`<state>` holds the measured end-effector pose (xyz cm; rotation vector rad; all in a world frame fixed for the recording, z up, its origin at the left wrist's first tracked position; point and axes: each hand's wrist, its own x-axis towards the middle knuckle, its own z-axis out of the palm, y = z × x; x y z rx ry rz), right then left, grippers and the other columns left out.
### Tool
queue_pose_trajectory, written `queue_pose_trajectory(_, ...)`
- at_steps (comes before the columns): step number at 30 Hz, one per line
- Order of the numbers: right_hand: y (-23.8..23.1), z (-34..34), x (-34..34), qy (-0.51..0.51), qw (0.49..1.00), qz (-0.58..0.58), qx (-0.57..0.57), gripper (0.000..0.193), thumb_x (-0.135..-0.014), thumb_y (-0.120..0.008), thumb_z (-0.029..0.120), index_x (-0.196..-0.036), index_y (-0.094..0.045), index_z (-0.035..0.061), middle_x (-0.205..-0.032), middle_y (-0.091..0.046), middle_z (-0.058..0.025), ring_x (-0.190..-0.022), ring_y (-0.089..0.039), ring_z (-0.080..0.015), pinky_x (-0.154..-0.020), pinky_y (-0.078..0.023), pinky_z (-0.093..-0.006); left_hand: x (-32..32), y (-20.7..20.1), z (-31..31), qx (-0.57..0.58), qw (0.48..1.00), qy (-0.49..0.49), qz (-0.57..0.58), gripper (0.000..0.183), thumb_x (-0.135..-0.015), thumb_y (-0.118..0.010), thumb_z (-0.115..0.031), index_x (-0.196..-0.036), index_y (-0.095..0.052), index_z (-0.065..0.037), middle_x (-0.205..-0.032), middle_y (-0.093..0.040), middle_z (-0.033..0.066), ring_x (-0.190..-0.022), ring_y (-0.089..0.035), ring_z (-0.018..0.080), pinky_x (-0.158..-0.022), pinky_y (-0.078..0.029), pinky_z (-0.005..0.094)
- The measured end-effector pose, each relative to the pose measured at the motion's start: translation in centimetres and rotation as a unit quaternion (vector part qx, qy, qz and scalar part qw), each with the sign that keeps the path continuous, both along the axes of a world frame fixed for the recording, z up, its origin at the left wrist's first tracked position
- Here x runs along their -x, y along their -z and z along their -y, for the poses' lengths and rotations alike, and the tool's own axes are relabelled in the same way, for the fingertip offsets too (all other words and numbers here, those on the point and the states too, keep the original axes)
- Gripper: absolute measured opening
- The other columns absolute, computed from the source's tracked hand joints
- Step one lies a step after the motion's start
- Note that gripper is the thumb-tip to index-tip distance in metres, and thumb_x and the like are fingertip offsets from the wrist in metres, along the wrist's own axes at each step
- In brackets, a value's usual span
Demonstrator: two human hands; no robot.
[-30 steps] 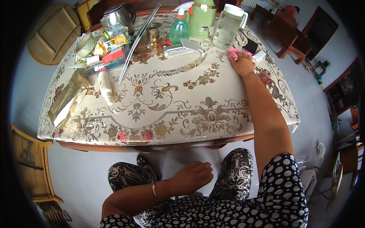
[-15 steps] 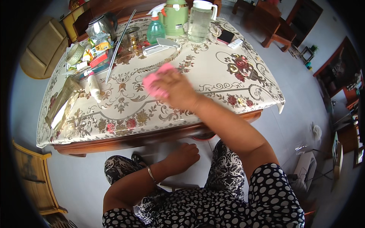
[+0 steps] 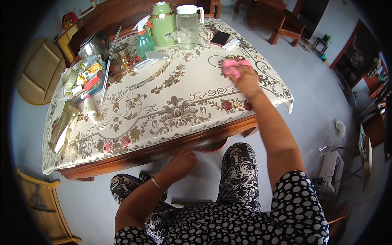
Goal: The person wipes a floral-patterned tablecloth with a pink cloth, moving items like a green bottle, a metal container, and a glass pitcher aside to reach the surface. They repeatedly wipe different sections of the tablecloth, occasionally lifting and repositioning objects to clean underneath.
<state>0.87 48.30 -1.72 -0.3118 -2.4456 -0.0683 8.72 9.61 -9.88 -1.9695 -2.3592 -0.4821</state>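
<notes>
My right hand [image 3: 247, 83] is pressed onto a bunched pink cloth [image 3: 232, 68] and holds it against the flowered tablecloth [image 3: 171, 94], over a rose pattern at the right side of the table. Below the table's front edge, above my lap, my left hand [image 3: 183, 163] is curled into a loose fist with nothing seen in it. A bracelet [image 3: 158, 184] circles that wrist. Nearest beyond the cloth lie a white remote control [image 3: 231, 44] and a dark phone [image 3: 220, 38].
Along the back stand a clear water jug [image 3: 187, 30], a green thermos [image 3: 163, 26] and a green spray bottle [image 3: 145, 45]. At left are a kettle [image 3: 92, 47], a metal rod [image 3: 110, 67], assorted packets [image 3: 92, 71] and a white bottle [image 3: 90, 109]. A wooden chair [image 3: 43, 200] stands lower left.
My right hand has swept the pink cloth rightward from the table's middle to its right side. My left hand has shifted slightly left. The view has turned a little.
</notes>
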Motion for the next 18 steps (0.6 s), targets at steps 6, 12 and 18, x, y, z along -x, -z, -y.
queue_pose_trajectory(6, -0.6, -10.8, -9.3, 0.188, 0.979, 0.061, 0.055, 0.062, -0.085, -0.054, 0.057, -0.133, -0.049, 0.0164, -0.136, -0.049, -0.009, -0.129, -0.04, -0.0304, -0.104, -0.036, -0.0458, -0.1, -0.4, 0.7, 0.061, 0.998, -0.004, 0.017, 0.008, -0.081, -0.06, -0.015, -0.086, -0.059, -0.009, -0.092, -0.056, 0.0066, -0.102, -0.052, 0.0254, -0.089, -0.041, 0.0381)
queue_pose_trajectory(12, 0.6, -9.9, -14.5, 0.116, 0.993, -0.008, 0.024, 0.048, -0.086, -0.061, 0.04, -0.121, -0.058, 0.0073, -0.129, -0.055, -0.012, -0.122, -0.045, -0.0343, -0.1, -0.039, -0.0441, -1.1, -1.7, 1.0, -0.003, 1.0, 0.008, -0.029, 0.006, -0.073, -0.056, -0.011, -0.078, -0.058, -0.01, -0.085, -0.054, 0.0033, -0.093, -0.052, 0.0201, -0.082, -0.041, 0.0319)
queue_pose_trajectory(18, -0.8, -0.5, -17.1, -0.029, 0.998, -0.022, 0.044, 0.041, -0.081, -0.069, 0.018, -0.118, -0.058, 0.004, -0.128, -0.053, -0.0192, -0.12, -0.046, -0.0394, -0.101, -0.038, -0.0457, -2.3, -3.2, 2.1, -0.03, 0.999, 0.032, -0.013, 0.003, -0.072, -0.056, -0.011, -0.075, -0.056, -0.01, -0.082, -0.052, 0.0025, -0.088, -0.051, 0.0195, -0.078, -0.041, 0.031)
